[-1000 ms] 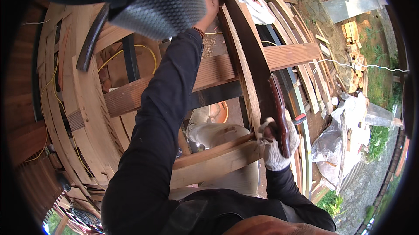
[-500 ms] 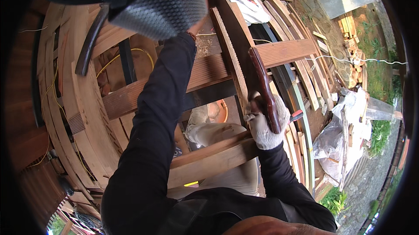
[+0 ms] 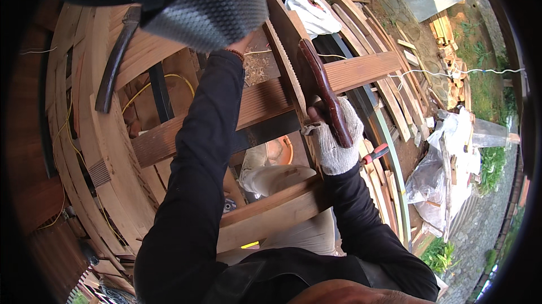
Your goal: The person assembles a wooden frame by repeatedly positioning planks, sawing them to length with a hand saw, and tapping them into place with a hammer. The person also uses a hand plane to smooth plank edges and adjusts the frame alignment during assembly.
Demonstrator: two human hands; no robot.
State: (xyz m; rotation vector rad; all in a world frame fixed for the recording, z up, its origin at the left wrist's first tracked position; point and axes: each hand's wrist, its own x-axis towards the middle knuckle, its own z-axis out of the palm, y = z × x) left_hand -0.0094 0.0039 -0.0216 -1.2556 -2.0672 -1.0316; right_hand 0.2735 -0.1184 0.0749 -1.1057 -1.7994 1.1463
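Observation:
My right hand (image 3: 341,140), in a whitish knit glove with the thumb showing bare, is closed around a long, curved, glossy red-brown wooden handle (image 3: 320,72). The tool's working end cannot be made out. Beside the handle, a narrow strip with a jagged, tooth-like edge (image 3: 287,64) runs away from me. My left arm reaches far forward; of my left hand (image 3: 243,46) only the part by the beaded bracelet (image 3: 236,54) shows. A grey textured pad (image 3: 209,10) hanging before the camera hides its fingers. A ridged reddish board (image 3: 265,98) crosses beneath my arms.
A dark curved handle (image 3: 113,70) rests on planks at the left. Near my body lies a thick timber (image 3: 276,219). A red-and-black tool handle (image 3: 375,153) sits right of my glove. Stacked boards (image 3: 389,92), white cloth (image 3: 316,13) and plastic sheeting (image 3: 432,174) lie on the right.
My right hand has moved forward and a little left with the wooden handle. My left forearm has shifted slightly left. The whole view has drifted slightly, and more of the red-and-black handle shows.

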